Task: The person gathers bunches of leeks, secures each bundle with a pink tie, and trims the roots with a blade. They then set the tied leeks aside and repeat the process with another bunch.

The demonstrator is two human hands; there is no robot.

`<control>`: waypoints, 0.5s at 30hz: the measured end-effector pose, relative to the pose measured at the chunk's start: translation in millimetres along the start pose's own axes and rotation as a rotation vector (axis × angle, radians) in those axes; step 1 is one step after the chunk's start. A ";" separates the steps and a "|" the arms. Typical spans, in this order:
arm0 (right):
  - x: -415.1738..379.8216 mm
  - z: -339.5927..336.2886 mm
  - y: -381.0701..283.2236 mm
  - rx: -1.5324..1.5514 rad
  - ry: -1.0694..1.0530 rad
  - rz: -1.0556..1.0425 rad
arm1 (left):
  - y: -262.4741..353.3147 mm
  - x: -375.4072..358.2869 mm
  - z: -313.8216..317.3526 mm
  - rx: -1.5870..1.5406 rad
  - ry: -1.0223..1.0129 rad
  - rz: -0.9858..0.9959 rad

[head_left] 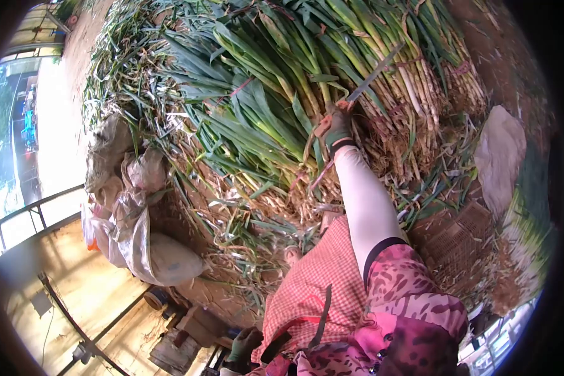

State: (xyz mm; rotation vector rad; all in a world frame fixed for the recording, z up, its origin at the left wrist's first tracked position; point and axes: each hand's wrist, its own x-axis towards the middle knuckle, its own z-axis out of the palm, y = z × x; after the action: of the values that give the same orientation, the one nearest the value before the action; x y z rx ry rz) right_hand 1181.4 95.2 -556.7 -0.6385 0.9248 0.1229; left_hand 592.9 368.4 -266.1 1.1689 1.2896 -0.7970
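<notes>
Right hand [336, 125], nearer the onion bundles [257, 116], holds a knife [375, 74] slanting forward-right over them — left hand [244, 344], its grip we cannot tell.

The right arm [368, 207] stretches forward, right fingers [324, 127] curled in, left fingers [249, 339] low and back.
</notes>
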 end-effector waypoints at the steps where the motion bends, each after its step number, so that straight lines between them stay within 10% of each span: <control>1: 28.7 -17.7 5.7 0.095 -0.124 0.176 | 24.1 -4.0 19.5 -0.022 0.053 -0.030; 5: -17.0 -9.6 -5.5 0.172 -0.061 0.015 | 74.4 -5.8 51.1 -0.048 0.087 -0.023; 12: -40.3 -47.2 4.6 0.375 -0.390 0.469 | 118.4 22.4 49.7 0.255 0.036 0.169; 15: -112.1 -60.9 33.6 0.306 -0.333 0.226 | 136.7 59.4 28.0 0.415 0.007 0.400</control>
State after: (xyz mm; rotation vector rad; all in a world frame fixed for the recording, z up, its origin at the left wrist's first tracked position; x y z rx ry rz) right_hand 1057.9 106.9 -511.7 -0.2182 0.6717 0.2746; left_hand 739.5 388.1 -299.6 1.6962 0.8698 -0.7780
